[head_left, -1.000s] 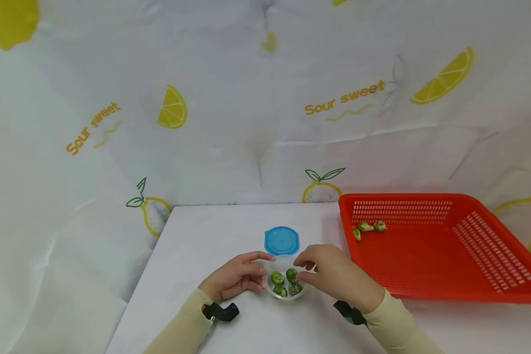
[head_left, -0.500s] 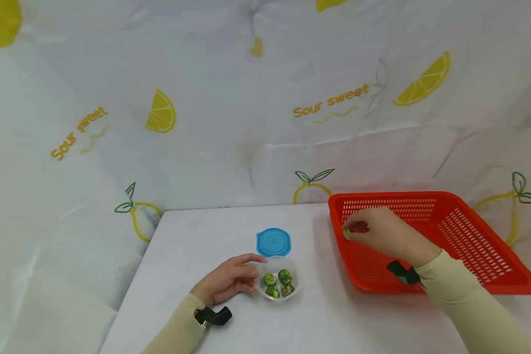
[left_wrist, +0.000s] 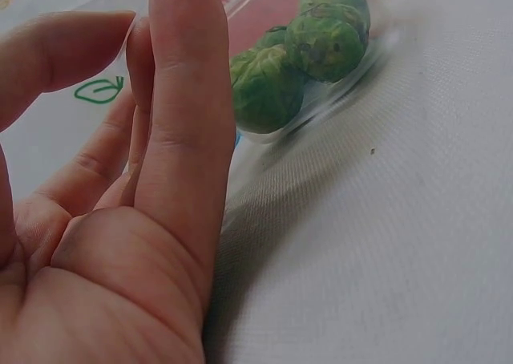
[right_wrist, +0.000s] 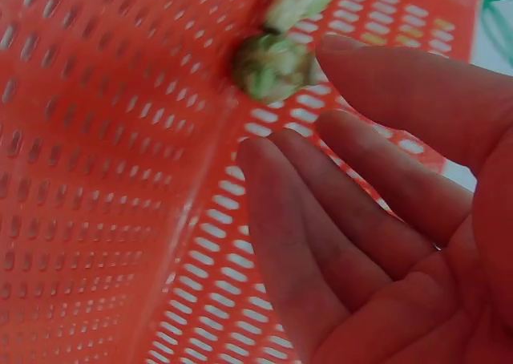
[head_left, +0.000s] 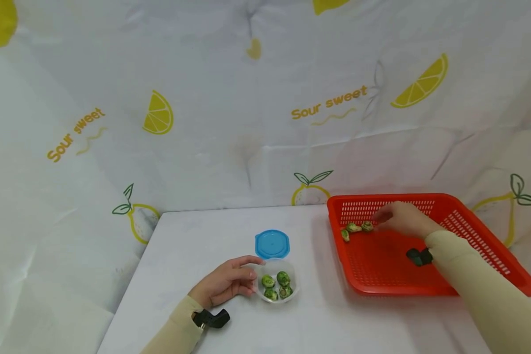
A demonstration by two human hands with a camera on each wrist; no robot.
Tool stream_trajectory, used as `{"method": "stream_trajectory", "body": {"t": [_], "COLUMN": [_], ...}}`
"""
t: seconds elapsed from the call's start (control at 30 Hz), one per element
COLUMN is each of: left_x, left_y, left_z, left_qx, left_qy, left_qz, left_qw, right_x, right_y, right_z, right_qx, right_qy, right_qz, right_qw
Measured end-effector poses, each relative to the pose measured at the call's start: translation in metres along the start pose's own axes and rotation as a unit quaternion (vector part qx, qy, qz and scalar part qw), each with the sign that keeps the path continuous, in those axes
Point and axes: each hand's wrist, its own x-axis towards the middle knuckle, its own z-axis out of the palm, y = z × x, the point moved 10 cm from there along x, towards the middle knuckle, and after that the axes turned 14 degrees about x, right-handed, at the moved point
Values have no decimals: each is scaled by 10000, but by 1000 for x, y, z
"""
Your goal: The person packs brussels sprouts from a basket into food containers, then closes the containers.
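My left hand (head_left: 227, 282) holds the left rim of a clear plastic bowl (head_left: 276, 266) between thumb and fingers. Several green Brussels sprouts (left_wrist: 267, 87) lie in the bowl. Over the red basket, my right hand (head_left: 400, 220) has its fingers apart and holds nothing. Just left of its fingertips is a round Brussels sprout (head_left: 367, 226), blurred in the right wrist view. Two more sprouts lie by the basket's left side, a longer sprout (head_left: 352, 227) and a smaller sprout (head_left: 345, 235).
The large red perforated basket (head_left: 394, 290) stands on the right of the white table (head_left: 203, 241). A blue lid (head_left: 272, 244) lies flat just behind the bowl. Behind the table hangs a white cloth (head_left: 212, 123) with lemon prints.
My right hand has gone from the bowl into the basket, touched a sprout near its left wall, then shifted right and let that one lie. The left hand stays at the bowl.
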Motion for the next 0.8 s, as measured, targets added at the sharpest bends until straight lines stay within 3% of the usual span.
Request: {"method": "stream_trajectory", "body": {"t": [0.17, 0.8], "left_x": [0, -2], "left_y": [1, 3], "left_z": [0, 2], "left_qx": [24, -95], "left_qy": [14, 28], "left_qz": [-4, -7], "left_qw": [10000, 10000], "right_x": [12, 30], "right_y": [9, 11], "right_z": [0, 12], "right_qx": [104, -75], "right_qy": [43, 97], "right_qz": [28, -41], "right_qw": [9999, 9999]}}
